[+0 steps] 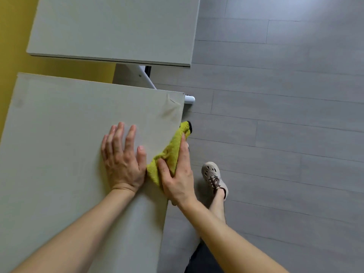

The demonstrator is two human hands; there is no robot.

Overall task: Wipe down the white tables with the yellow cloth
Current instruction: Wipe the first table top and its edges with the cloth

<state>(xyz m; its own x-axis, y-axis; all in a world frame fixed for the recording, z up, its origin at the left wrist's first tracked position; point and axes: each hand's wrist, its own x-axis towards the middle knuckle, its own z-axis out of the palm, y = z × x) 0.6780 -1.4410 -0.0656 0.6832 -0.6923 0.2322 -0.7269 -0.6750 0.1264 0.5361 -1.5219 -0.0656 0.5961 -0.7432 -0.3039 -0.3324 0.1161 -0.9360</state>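
The left hand (123,158) lies palm down on the surface (59,134), fingers straight and slightly spread, thumb toward the right. The right hand (177,174) sits just beside it at the surface's right edge and holds the cloth (169,152) bunched between thumb and fingers, the thumb on top. Both bare forearms reach in from below, wrists near each other.

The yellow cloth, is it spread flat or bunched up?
Bunched up: the yellow cloth lies crumpled under the right hand, one end reaching past the table edge.
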